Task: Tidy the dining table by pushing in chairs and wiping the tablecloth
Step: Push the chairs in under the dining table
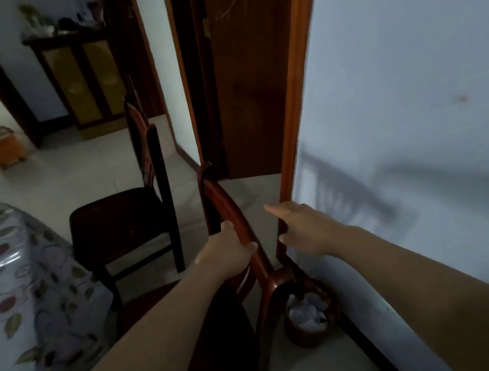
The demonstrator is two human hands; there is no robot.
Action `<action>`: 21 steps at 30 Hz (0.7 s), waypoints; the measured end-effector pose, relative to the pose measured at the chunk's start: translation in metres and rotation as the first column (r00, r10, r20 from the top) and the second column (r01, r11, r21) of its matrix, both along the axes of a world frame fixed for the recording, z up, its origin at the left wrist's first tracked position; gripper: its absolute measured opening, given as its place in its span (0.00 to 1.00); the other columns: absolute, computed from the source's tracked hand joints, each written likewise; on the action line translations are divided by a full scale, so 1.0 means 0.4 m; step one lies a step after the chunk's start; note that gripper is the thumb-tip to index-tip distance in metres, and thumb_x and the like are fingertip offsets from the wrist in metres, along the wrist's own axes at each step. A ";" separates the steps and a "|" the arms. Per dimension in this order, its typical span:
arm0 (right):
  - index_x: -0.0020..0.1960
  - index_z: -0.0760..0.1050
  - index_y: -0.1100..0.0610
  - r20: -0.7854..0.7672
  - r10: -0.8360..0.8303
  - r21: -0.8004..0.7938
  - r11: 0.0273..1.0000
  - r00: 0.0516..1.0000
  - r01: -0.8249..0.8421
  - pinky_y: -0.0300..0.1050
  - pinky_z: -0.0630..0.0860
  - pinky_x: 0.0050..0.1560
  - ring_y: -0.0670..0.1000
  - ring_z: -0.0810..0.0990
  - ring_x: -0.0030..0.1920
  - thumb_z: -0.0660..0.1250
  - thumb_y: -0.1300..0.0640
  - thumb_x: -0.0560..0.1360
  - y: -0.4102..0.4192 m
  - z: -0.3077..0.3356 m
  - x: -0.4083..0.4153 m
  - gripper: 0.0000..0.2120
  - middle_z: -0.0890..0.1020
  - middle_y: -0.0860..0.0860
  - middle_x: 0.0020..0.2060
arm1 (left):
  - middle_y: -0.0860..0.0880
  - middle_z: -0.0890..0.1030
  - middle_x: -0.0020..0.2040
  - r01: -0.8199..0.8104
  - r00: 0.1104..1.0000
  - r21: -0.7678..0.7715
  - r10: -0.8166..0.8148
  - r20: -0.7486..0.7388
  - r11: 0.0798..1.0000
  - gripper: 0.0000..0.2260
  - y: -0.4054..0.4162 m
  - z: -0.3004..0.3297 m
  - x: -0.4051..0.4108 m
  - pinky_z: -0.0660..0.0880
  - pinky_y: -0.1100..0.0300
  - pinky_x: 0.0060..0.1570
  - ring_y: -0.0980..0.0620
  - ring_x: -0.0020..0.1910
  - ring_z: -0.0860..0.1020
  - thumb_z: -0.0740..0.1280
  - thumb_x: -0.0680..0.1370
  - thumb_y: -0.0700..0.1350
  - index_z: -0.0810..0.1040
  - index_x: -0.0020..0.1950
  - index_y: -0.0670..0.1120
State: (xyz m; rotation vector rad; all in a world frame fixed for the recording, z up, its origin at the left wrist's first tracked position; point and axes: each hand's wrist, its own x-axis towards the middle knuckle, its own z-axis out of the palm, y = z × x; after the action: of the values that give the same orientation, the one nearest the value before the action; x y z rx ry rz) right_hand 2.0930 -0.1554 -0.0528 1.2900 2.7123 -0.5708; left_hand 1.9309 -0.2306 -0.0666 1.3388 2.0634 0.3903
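Your left hand [229, 255] is clenched around the top rail of the chair [236, 219] to steer it toward the table [4, 260], while your right hand [306, 226] hovers beside it, fingers loose.

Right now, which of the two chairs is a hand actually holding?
The near chair, with the reddish curved top rail: the left hand is closed around that rail. The darker chair farther along the table is untouched. The right hand is open, holding nothing.

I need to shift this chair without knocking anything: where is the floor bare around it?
Bare tile lies between the far chair and the held chair. Crowded: a wastebasket sits by the wall right of it; the tablecloth hangs left.
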 end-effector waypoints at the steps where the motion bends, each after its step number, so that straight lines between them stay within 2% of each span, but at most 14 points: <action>1: 0.77 0.47 0.47 0.023 0.029 -0.015 0.999 0.999 -0.029 0.57 0.63 0.69 0.58 0.58 0.73 0.60 0.57 0.79 0.023 -0.008 -0.018 0.32 0.55 0.54 0.76 | 0.41 0.78 0.57 -0.017 1.000 -0.017 0.017 0.006 1.000 0.29 0.017 -0.012 0.000 0.76 0.46 0.55 0.42 0.53 0.78 0.64 0.74 0.55 0.59 0.69 0.43; 4: 0.76 0.46 0.46 0.057 0.130 -0.021 0.991 0.990 -0.129 0.57 0.60 0.71 0.56 0.54 0.75 0.60 0.62 0.78 0.085 -0.033 -0.074 0.34 0.52 0.52 0.77 | 0.42 0.77 0.57 -0.087 0.996 -0.073 0.086 -0.020 0.994 0.27 0.064 -0.044 0.001 0.75 0.46 0.56 0.42 0.55 0.77 0.65 0.73 0.55 0.62 0.65 0.43; 7: 0.76 0.46 0.43 0.068 0.192 -0.020 0.981 0.979 -0.191 0.55 0.60 0.71 0.55 0.53 0.75 0.59 0.68 0.76 0.139 -0.056 -0.119 0.38 0.47 0.47 0.77 | 0.44 0.77 0.59 -0.144 0.987 -0.133 0.133 -0.090 0.981 0.29 0.102 -0.071 0.012 0.74 0.49 0.55 0.43 0.57 0.76 0.66 0.72 0.58 0.62 0.67 0.44; 10: 0.76 0.46 0.43 0.104 0.292 0.038 0.954 0.951 -0.297 0.54 0.62 0.68 0.55 0.53 0.75 0.60 0.64 0.78 0.200 -0.085 -0.145 0.35 0.43 0.46 0.77 | 0.45 0.76 0.60 -0.160 0.984 -0.166 0.144 -0.105 0.973 0.33 0.138 -0.094 0.029 0.74 0.48 0.55 0.44 0.58 0.76 0.68 0.70 0.58 0.61 0.67 0.44; 13: 0.76 0.50 0.44 0.121 0.403 0.073 0.908 0.907 -0.413 0.54 0.60 0.68 0.55 0.53 0.75 0.60 0.61 0.78 0.255 -0.120 -0.155 0.32 0.43 0.46 0.77 | 0.45 0.77 0.60 -0.219 0.973 -0.182 0.202 -0.109 0.959 0.33 0.163 -0.105 0.040 0.74 0.49 0.54 0.45 0.58 0.77 0.69 0.70 0.57 0.61 0.68 0.45; 17: 0.76 0.51 0.47 0.077 0.526 0.106 0.841 0.847 -0.531 0.55 0.58 0.70 0.57 0.55 0.75 0.61 0.59 0.78 0.297 -0.165 -0.163 0.31 0.47 0.51 0.77 | 0.44 0.77 0.57 -0.357 0.933 -0.180 0.343 -0.105 0.917 0.27 0.190 -0.106 0.064 0.76 0.49 0.53 0.44 0.56 0.77 0.70 0.69 0.50 0.65 0.64 0.45; 21: 0.75 0.55 0.49 0.012 0.580 0.155 0.804 0.815 -0.574 0.55 0.59 0.71 0.59 0.58 0.73 0.62 0.56 0.78 0.305 -0.181 -0.182 0.28 0.50 0.55 0.77 | 0.44 0.77 0.55 -0.412 0.909 -0.167 0.391 -0.145 0.896 0.24 0.191 -0.098 0.071 0.75 0.53 0.47 0.43 0.54 0.77 0.70 0.69 0.46 0.66 0.62 0.44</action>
State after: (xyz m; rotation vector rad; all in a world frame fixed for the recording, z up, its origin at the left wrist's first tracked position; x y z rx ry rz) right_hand 2.0203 -0.0332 -0.1254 0.3989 3.0005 -0.3188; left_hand 1.9594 -0.1542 -0.1056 0.8277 2.4038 0.2838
